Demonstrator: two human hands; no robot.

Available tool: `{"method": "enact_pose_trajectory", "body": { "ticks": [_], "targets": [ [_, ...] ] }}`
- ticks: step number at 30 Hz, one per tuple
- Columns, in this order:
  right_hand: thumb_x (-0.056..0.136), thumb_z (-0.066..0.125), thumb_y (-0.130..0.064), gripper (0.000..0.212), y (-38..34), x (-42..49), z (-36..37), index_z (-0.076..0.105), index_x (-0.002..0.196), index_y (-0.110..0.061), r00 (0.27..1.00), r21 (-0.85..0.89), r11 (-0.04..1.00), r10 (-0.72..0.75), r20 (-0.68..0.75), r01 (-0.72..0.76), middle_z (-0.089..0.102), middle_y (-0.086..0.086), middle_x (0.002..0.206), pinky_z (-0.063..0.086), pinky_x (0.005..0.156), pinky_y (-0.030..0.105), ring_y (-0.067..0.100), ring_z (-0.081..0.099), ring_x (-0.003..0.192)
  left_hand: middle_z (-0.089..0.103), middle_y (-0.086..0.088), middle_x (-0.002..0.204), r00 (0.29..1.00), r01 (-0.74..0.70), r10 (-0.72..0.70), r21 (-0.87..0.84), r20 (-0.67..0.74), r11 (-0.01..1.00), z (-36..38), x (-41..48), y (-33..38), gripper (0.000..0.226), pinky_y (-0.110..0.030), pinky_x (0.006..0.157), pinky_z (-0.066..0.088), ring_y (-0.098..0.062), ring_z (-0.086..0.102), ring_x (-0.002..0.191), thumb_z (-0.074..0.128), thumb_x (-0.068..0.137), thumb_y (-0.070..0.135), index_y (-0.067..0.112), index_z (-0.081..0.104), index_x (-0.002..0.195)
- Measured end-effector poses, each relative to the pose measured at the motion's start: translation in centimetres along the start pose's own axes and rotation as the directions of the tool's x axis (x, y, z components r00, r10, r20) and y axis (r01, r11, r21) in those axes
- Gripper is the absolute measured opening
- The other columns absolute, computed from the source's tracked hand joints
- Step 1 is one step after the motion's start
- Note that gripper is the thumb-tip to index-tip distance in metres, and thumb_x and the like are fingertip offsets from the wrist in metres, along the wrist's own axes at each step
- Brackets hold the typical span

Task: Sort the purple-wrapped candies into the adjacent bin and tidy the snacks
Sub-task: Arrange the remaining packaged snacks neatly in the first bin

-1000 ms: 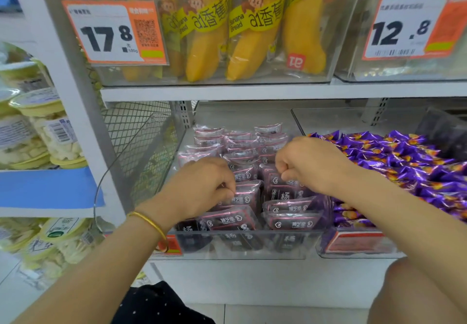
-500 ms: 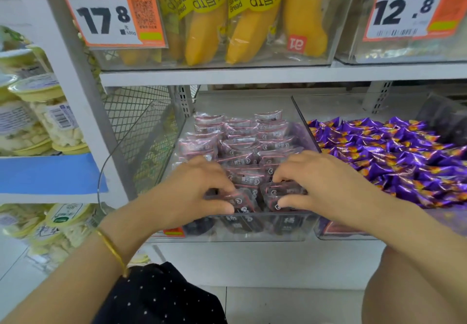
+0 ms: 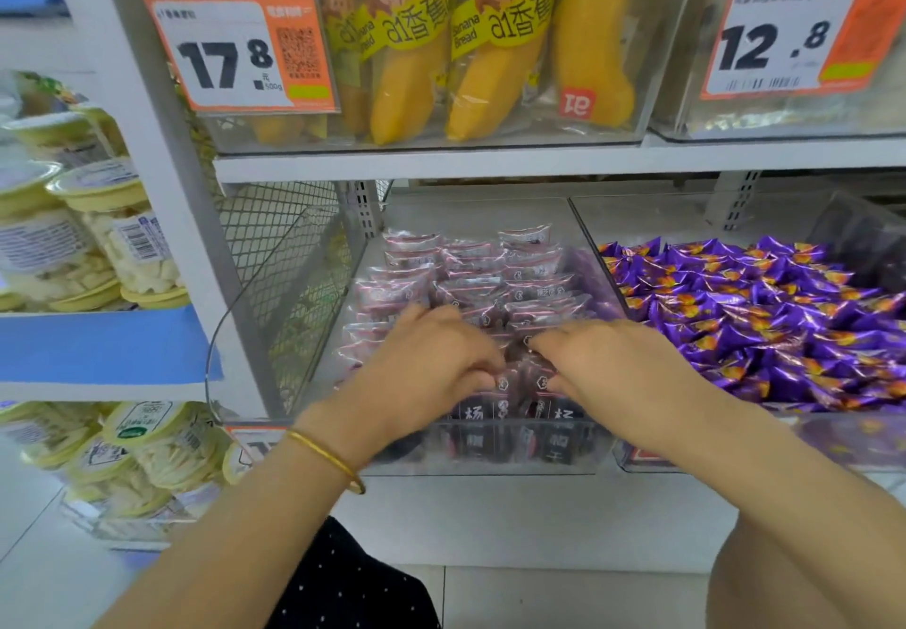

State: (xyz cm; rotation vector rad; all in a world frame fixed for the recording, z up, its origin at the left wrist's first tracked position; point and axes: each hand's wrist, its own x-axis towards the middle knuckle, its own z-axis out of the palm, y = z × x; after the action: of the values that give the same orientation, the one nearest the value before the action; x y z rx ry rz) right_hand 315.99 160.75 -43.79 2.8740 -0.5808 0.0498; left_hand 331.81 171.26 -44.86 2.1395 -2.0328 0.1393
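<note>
A clear bin [image 3: 490,454] on the lower shelf holds rows of pink-and-dark snack packets [image 3: 495,275]. My left hand [image 3: 431,363] and my right hand [image 3: 617,368] both lie over the front rows. Their curled fingertips meet near the middle and pinch the front packets. The packets under my palms are hidden. The adjacent clear bin [image 3: 637,462] to the right is heaped with purple-wrapped candies [image 3: 765,324]. I see no purple candy among the pink packets.
Banana bread packs [image 3: 490,69] stand in a bin on the shelf above, with price tags 17.8 [image 3: 235,54] and 12.8 [image 3: 784,35]. A wire mesh panel [image 3: 274,246] bounds the left side. Yellow-lidded tubs [image 3: 117,231] fill the left shelves.
Both hands have come forward from the middle rows to the front rows and drawn closer together. Their fingers now curl down onto the front packets.
</note>
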Motion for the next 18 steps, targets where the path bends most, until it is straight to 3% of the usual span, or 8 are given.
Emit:
{"method": "enact_pose_trajectory", "body": {
  "ticks": [3, 5, 7, 8, 10, 12, 14, 18],
  "targets": [
    [0.084, 0.057, -0.006, 0.033, 0.3, -0.4, 0.0, 0.053, 0.112, -0.022, 0.999, 0.035, 0.998, 0.054, -0.005, -0.054, 0.059, -0.002, 0.112, 0.050, 0.077, 0.033, 0.021, 0.057, 0.103, 0.063, 0.013, 0.115, 0.955, 0.121, -0.155, -0.147, -0.254, 0.982, -0.9, -1.9, -1.7, 0.043, -0.038, 0.101, 0.034, -0.010, 0.050, 0.112, 0.052, 0.083, 0.057, 0.031, 0.062, 0.117],
    [0.073, 0.067, -0.002, 0.049, -0.1, -0.5, 0.0, 0.058, 0.119, -0.018, 0.985, 0.100, 0.994, 0.056, -0.162, -0.040, 0.061, 0.003, 0.117, 0.053, 0.085, 0.037, 0.026, 0.058, 0.107, 0.054, 0.004, 0.134, 0.893, 0.253, -0.314, -0.215, -0.323, 0.943, -0.8, -3.6, -2.9, 0.061, -0.040, 0.108, 0.031, -0.016, 0.043, 0.128, 0.029, 0.086, 0.060, 0.026, 0.054, 0.129],
    [0.076, 0.068, -0.023, 0.045, -1.7, -0.5, 0.0, 0.061, 0.120, -0.016, 0.945, 0.153, 0.988, 0.070, -0.319, -0.022, 0.064, 0.008, 0.120, 0.052, 0.089, 0.046, 0.030, 0.061, 0.108, 0.027, 0.002, 0.153, 0.893, 0.389, -0.425, -0.216, -0.152, 0.896, 0.3, -4.5, -3.1, 0.075, -0.041, 0.117, 0.016, -0.016, 0.019, 0.143, 0.004, 0.082, 0.062, 0.030, 0.030, 0.144],
    [0.083, 0.054, -0.040, 0.045, -2.4, -0.2, -0.1, 0.060, 0.123, -0.019, 0.944, 0.150, 0.988, 0.079, -0.319, -0.031, 0.062, 0.006, 0.125, 0.049, 0.092, 0.049, 0.029, 0.060, 0.112, 0.013, 0.005, 0.157, 0.890, 0.436, -0.452, -0.185, -0.057, 0.881, 0.9, -4.5, -2.8, 0.078, -0.042, 0.118, 0.008, -0.013, 0.006, 0.145, -0.006, 0.078, 0.064, 0.036, 0.016, 0.147],
    [0.087, 0.022, -0.057, 0.063, -3.4, 0.5, 0.6, 0.053, 0.131, -0.025, 0.981, 0.163, 0.985, 0.077, -0.176, -0.048, 0.051, 0.004, 0.139, 0.039, 0.098, 0.056, 0.030, 0.050, 0.125, -0.002, 0.010, 0.158, 0.883, 0.469, -0.467, -0.101, 0.038, 0.878, 1.8, -3.7, -2.1, 0.077, -0.042, 0.118, -0.003, -0.010, -0.007, 0.145, -0.014, 0.074, 0.064, 0.042, 0.003, 0.146],
    [0.080, -0.004, -0.058, 0.078, -3.3, 1.2, 1.4, 0.028, 0.145, -0.030, 0.996, 0.178, 0.981, 0.085, -0.016, -0.080, 0.026, 0.001, 0.155, 0.022, 0.110, 0.058, 0.030, 0.026, 0.141, -0.007, 0.008, 0.158, 0.888, 0.458, -0.455, -0.034, 0.074, 0.888, 2.3, -2.5, -1.1, 0.062, -0.043, 0.116, -0.009, -0.013, -0.012, 0.144, -0.007, 0.088, 0.059, 0.039, -0.002, 0.147],
    [0.074, -0.016, -0.054, 0.082, -2.7, 1.4, 2.2, 0.008, 0.149, -0.032, 0.994, 0.166, 0.981, 0.098, 0.042, -0.104, 0.007, -0.002, 0.159, 0.010, 0.115, 0.054, 0.027, 0.009, 0.145, -0.008, 0.008, 0.158, 0.887, 0.455, -0.451, -0.015, 0.099, 0.890, 2.5, -2.1, -0.7, 0.052, -0.043, 0.116, -0.012, -0.013, -0.015, 0.144, 0.002, 0.097, 0.049, 0.038, -0.003, 0.147],
    [0.081, -0.005, -0.056, 0.075, -2.4, 0.8, 2.3, 0.014, 0.149, -0.031, 0.994, 0.236, 0.969, 0.088, -0.072, -0.069, 0.015, -0.002, 0.158, 0.013, 0.116, 0.049, 0.023, 0.016, 0.144, 0.006, 0.011, 0.157, 0.893, 0.436, -0.451, -0.233, -0.013, 0.869, 1.9, -3.7, -2.1, 0.069, -0.040, 0.118, -0.005, -0.007, -0.005, 0.144, 0.000, 0.083, 0.066, 0.039, 0.010, 0.146]
  ]
}}
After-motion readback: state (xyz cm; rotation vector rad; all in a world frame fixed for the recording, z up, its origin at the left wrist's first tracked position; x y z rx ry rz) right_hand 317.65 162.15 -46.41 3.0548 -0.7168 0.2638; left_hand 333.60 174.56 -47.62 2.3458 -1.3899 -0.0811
